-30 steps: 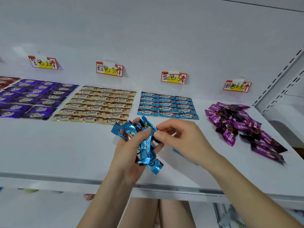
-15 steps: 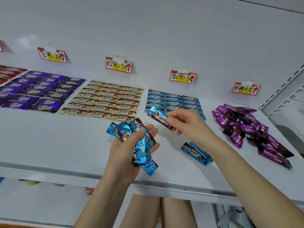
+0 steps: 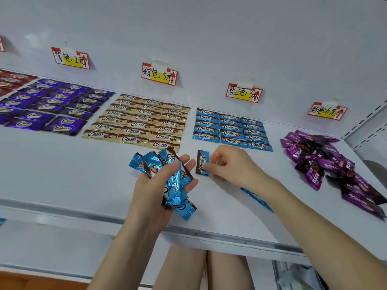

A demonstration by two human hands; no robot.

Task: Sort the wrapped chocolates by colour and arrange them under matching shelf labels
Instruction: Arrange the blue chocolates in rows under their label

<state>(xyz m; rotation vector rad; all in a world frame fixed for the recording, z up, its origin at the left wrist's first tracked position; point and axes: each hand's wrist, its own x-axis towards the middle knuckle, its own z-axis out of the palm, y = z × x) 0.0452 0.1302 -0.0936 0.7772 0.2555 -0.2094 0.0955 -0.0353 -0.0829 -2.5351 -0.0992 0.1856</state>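
Observation:
My left hand [image 3: 156,188] grips a bunch of blue wrapped chocolates [image 3: 167,171] above the white shelf [image 3: 62,170]. To its right, my right hand [image 3: 232,166] pinches a single blue chocolate [image 3: 202,163], held upright just in front of the tidy rows of blue chocolates [image 3: 230,129]. Those rows lie under the blue label [image 3: 244,93]. Another blue chocolate [image 3: 256,198] lies on the shelf, partly hidden by my right forearm.
Gold chocolates [image 3: 138,123] lie in rows under their label [image 3: 159,74], purple ones [image 3: 52,105] under theirs [image 3: 71,58], red ones [image 3: 10,80] at far left. A loose heap of magenta chocolates [image 3: 330,164] sits under the right label [image 3: 326,111]. The shelf edge [image 3: 83,214] runs in front.
My right hand pulled one blue chocolate out of the bunch in my left hand and carried it toward the front of the blue rows, turning it upright. The left hand kept its bunch.

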